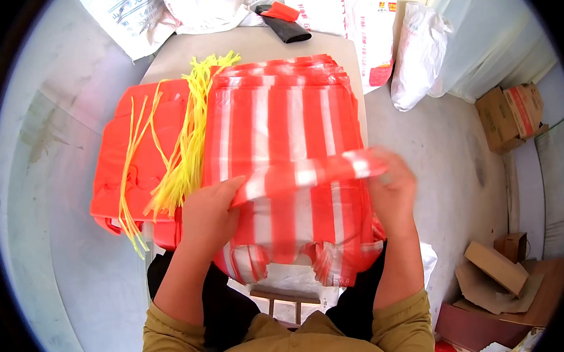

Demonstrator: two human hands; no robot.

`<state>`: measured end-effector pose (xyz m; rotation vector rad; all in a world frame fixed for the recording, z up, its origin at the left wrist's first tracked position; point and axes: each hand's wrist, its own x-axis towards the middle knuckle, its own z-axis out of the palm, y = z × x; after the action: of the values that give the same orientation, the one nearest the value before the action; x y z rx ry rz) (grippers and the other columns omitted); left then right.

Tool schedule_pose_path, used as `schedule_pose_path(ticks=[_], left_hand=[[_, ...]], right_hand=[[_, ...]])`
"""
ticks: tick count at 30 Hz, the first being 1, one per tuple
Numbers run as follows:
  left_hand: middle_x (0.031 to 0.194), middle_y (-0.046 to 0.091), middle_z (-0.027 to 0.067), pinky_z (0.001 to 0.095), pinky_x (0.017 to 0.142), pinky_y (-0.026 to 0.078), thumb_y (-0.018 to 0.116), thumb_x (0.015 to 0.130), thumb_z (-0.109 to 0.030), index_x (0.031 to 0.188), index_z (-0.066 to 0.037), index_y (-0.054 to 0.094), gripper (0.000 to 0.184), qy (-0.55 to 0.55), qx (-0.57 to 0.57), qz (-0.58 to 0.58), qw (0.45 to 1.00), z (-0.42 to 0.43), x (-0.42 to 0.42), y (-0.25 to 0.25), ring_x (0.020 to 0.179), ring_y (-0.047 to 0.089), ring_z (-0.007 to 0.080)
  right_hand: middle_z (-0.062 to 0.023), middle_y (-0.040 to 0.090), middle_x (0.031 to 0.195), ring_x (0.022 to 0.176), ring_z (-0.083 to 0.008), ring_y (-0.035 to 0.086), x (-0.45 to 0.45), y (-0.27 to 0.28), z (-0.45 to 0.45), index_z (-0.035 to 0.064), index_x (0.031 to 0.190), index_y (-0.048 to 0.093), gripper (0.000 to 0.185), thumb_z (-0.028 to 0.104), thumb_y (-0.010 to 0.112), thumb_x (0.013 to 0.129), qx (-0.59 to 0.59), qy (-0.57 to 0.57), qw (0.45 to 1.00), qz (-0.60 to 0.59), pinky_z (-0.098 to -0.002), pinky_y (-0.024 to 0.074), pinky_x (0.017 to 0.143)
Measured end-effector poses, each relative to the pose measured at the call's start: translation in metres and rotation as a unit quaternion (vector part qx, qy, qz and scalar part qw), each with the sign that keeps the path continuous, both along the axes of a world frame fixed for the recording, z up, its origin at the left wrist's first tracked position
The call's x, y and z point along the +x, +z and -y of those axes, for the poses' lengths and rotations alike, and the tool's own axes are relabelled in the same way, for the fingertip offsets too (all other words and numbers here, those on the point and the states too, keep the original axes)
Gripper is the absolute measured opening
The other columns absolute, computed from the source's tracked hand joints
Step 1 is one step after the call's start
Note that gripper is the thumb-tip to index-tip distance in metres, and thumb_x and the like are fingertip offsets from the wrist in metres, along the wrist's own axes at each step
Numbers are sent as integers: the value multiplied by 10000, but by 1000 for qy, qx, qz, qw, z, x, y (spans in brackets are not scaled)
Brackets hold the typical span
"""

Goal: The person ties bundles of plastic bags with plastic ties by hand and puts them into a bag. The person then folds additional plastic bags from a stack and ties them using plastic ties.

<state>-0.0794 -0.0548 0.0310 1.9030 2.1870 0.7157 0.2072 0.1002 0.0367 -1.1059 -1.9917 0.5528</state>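
1. Red-and-white plastic strip (294,176): left hand (211,212) and right hand (393,188) pinch opposite ends between the fingers, above the striped stack (284,122). Strip blurred; uneven tension could twist it.
2. Striped stack, on desk (237,43): looped ends (335,263) appear to overhang the near edge; a tug could slide slick layers.
3. Yellow strands (197,125), along stack's left side, partly over red bags (116,150): could snag on the left forearm (193,260).
4. White sacks (204,9), beyond: no evident risk.

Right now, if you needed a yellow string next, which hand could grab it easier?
Probably the left hand: it is beside the yellow strings, while the right hand is across the striped stack. Both hold the striped strip, so left would release first.
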Motion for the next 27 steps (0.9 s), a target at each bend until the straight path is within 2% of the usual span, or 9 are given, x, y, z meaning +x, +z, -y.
schedule_pose_path(ticks=[1,2,4,5,8,9,14,24,27], left_hand=[[1122,779,114,394,834,608,697,892,-11,1276,-26,677,386,26,-24,62,997,1,7,8,1005,763,285],[1117,775,97,380,847,602,693,910,0,1280,-24,673,371,34,-40,251,966,2,11,7,1009,753,258],[1107,765,63,353,874,590,685,947,21,1287,-19,666,343,48,-68,595,799,4,18,-1,1017,735,203],[1201,717,45,329,927,565,668,987,13,1361,-22,610,381,12,-74,648,758,4,24,-5,1096,676,147],[1319,678,82,325,975,544,665,972,27,1473,-21,501,530,23,-100,744,661,-1,51,-25,1170,652,159],[1473,574,122,336,1005,537,647,944,66,1592,-33,339,724,40,-157,741,652,-4,52,-27,1256,614,190],[1584,430,141,368,1044,508,632,909,135,1681,-109,128,954,40,-166,733,659,-6,58,-41,1298,570,213],[1668,305,129,346,1020,521,611,856,222,1714,-203,-16,1145,19,-152,779,608,-6,57,-36,1328,559,209],[1687,280,124,333,1019,524,607,857,228,1713,-234,-61,1180,2,-145,722,676,-3,57,-39,1343,553,196]], right_hand=[[-78,676,1315,1162,-237,650,-2,1,0,50,1310,643,321,68,631,990,20,-45,988,-144,-380,523,1019],[-78,665,1327,1165,-216,635,-3,0,-2,47,1345,611,332,103,622,1018,32,-38,974,-220,-369,511,1015],[-78,643,1352,1170,-173,607,-5,-6,-10,43,1416,547,370,173,604,1074,53,-22,928,-368,-347,489,1008],[-81,633,1370,1179,-173,602,-6,-12,-9,46,1432,526,380,170,591,1079,17,14,935,-354,-342,483,1016],[-87,603,1421,1197,-171,590,-15,-27,5,53,1459,492,386,164,552,1094,-109,81,936,-325,-332,472,1037],[-87,594,1434,1198,-171,588,-23,-28,13,56,1455,500,374,164,540,1099,-160,75,929,-325,-334,470,1040],[-114,496,1545,1372,-213,532,-35,-26,21,47,1529,445,434,202,495,1127,-379,120,863,-311,-352,437,1133],[-192,169,1743,1612,-310,200,-65,-38,40,39,1659,258,641,107,522,1079,-365,195,875,-250,-426,241,1279],[-202,114,1758,1634,-308,111,-77,-33,46,75,1675,246,662,96,524,1074,-354,197,886,-225,-425,179,1298]])
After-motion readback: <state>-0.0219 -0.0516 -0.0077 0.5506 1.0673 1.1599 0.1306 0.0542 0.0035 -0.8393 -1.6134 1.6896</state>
